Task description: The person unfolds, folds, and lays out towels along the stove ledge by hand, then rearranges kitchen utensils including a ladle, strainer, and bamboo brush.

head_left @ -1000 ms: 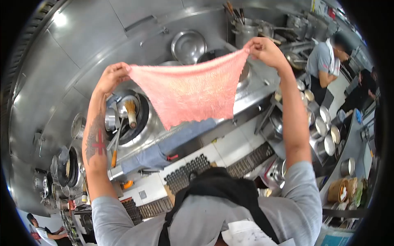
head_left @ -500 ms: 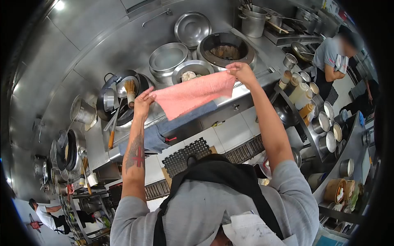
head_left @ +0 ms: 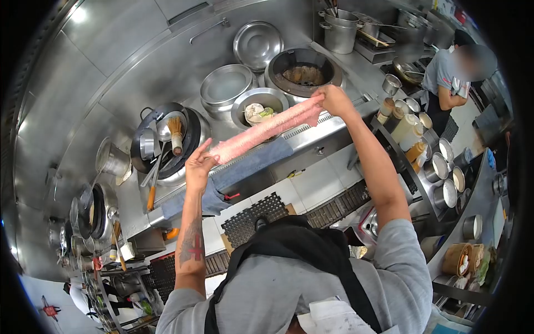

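Observation:
A pink cloth (head_left: 267,129) is stretched in a narrow, folded band between my two hands, above the front edge of the steel counter. My left hand (head_left: 199,166) pinches its lower left end, some fingers raised. At its upper right end my right hand (head_left: 335,102) grips the cloth, with a small corner hanging below. Just behind the band stands a steel bowl (head_left: 240,106) with pale and green pieces in it. Blue-grey cloths (head_left: 253,161) lie along the counter's front edge beneath the pink one.
On the left a wok (head_left: 146,119) holds a brush (head_left: 175,133) and ladles. Behind are a lidded pot (head_left: 228,86) and a round burner opening (head_left: 303,72). Bottles (head_left: 409,131) and small pots line the right shelf. A co-worker (head_left: 445,78) stands at the upper right with arms folded.
The pink cloth was spread wide and hanging; it is now gathered into a narrow, slanting band. Both hands have come lower and closer together, still holding its ends.

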`<action>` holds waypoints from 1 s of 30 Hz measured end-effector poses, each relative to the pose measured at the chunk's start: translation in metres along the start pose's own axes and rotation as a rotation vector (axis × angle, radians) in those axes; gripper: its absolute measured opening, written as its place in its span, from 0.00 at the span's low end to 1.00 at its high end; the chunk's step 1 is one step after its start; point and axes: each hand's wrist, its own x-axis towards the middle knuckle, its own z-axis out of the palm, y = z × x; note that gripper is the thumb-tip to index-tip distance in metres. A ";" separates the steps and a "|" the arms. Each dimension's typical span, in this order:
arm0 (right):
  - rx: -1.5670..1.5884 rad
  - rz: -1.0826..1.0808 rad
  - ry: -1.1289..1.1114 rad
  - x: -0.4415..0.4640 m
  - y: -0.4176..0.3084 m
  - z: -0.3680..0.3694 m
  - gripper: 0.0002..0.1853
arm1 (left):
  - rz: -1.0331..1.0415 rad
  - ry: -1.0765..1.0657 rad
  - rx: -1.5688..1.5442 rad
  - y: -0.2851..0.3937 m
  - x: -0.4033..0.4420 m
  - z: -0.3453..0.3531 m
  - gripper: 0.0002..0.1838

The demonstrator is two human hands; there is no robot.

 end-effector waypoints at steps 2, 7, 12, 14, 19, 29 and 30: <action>0.009 -0.012 0.040 0.004 0.003 0.001 0.19 | -0.027 0.004 -0.095 -0.004 0.002 0.009 0.20; 0.043 0.048 -0.017 -0.003 0.018 0.002 0.18 | -0.150 0.087 0.162 -0.024 0.010 -0.007 0.16; 0.003 0.034 -0.033 -0.012 0.003 -0.001 0.15 | 0.007 0.185 0.631 0.004 0.012 -0.009 0.09; 0.032 -0.021 -0.009 -0.014 0.016 0.005 0.13 | 0.270 0.170 0.822 0.007 0.014 -0.013 0.07; 0.033 -0.216 -0.041 -0.013 0.031 0.003 0.17 | 0.344 0.123 0.794 -0.003 0.048 -0.040 0.07; 0.843 -0.092 -0.229 -0.020 -0.015 -0.050 0.15 | -0.066 -0.113 0.108 0.099 0.120 -0.047 0.13; 1.020 -0.073 -0.142 -0.013 -0.028 -0.053 0.19 | -0.067 -0.165 -0.030 0.108 0.132 -0.050 0.15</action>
